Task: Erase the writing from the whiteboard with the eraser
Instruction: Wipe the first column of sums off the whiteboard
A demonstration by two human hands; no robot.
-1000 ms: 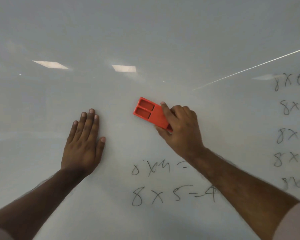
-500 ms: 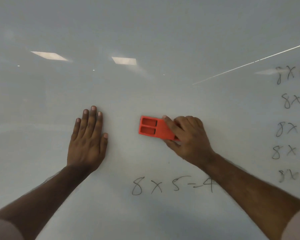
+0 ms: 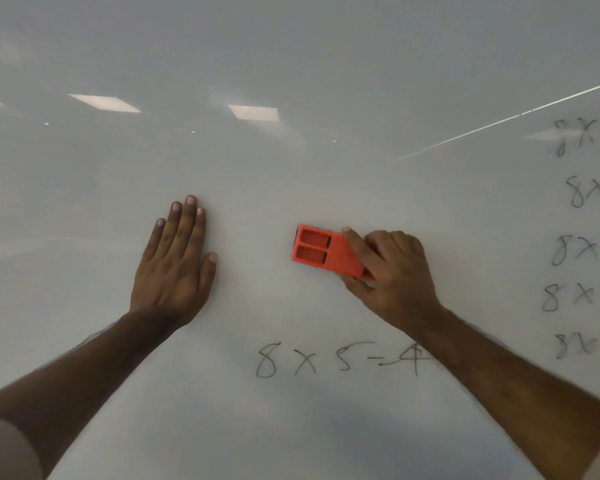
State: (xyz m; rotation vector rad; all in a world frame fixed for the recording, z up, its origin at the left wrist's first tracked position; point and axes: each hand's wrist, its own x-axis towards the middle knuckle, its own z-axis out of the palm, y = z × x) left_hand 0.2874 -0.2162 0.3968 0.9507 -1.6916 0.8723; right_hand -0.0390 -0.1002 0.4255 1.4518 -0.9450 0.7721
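Observation:
The whiteboard fills the whole view. My right hand grips the right end of an orange eraser and presses it flat on the board. Below the eraser stands a black handwritten line "8 x 5 = 4", its right end hidden by my right forearm. A column of handwritten sums runs down the right edge, cut off by the frame. My left hand lies flat on the board left of the eraser, fingers together and pointing up, holding nothing.
Ceiling lights reflect in the glossy board above the hands. A thin bright line crosses the upper right of the board. The board around my left hand bears no writing.
The eraser has moved down and slightly right, turning level. The line "8 x 4" that stood above "8 x 5" one second ago is gone. My left hand has barely moved.

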